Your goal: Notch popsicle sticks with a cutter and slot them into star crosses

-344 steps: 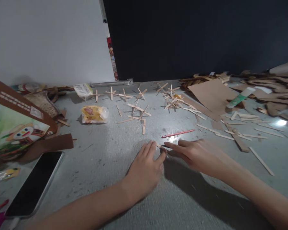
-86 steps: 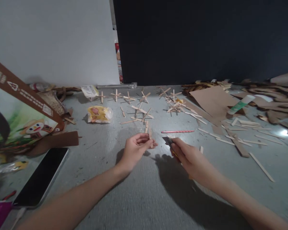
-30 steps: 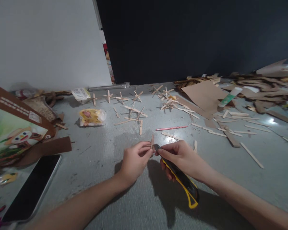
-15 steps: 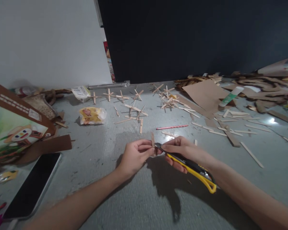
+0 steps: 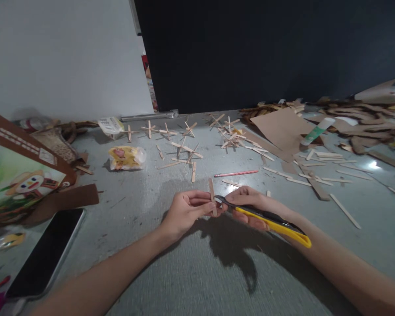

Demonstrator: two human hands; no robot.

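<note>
A short wooden craft stick stands nearly upright between the thumb and fingers of my left hand. My right hand is closed round a yellow and black utility knife. The knife's blade end is at the right edge of the stick; whether it cuts into the wood cannot be made out. The fingertips of both hands almost meet below the blade. Just beyond them lie a red pencil and a notched piece of stick.
Several crossed-stick pieces spread over the grey floor ahead. Loose craft sticks, a glue stick and cardboard lie to the right. A phone, a printed box and a yellow packet are on the left.
The knife has turned flatter, its yellow tail end moving up and right. The stick now leans slightly left at its top and shows more of its length. My left hand has barely moved.
</note>
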